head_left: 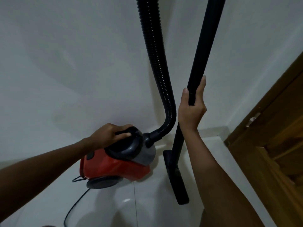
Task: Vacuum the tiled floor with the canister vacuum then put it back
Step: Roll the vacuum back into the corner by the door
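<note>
A red and grey canister vacuum (118,166) sits on the white tiled floor (147,202) against the white wall. My left hand (109,135) grips the black carry handle on top of the canister. A ribbed black hose (157,66) rises from the canister's front and leaves the top of the view. My right hand (191,107) holds the black wand (205,46), which stands nearly upright, thumb on one side and fingers on the other. The black floor nozzle (176,176) rests on the tiles at the wand's foot, just right of the canister.
A black power cord (73,207) trails from the canister's rear toward the bottom of the view. A brown wooden door and frame (270,128) stand at the right. The white wall (65,63) fills the upper left.
</note>
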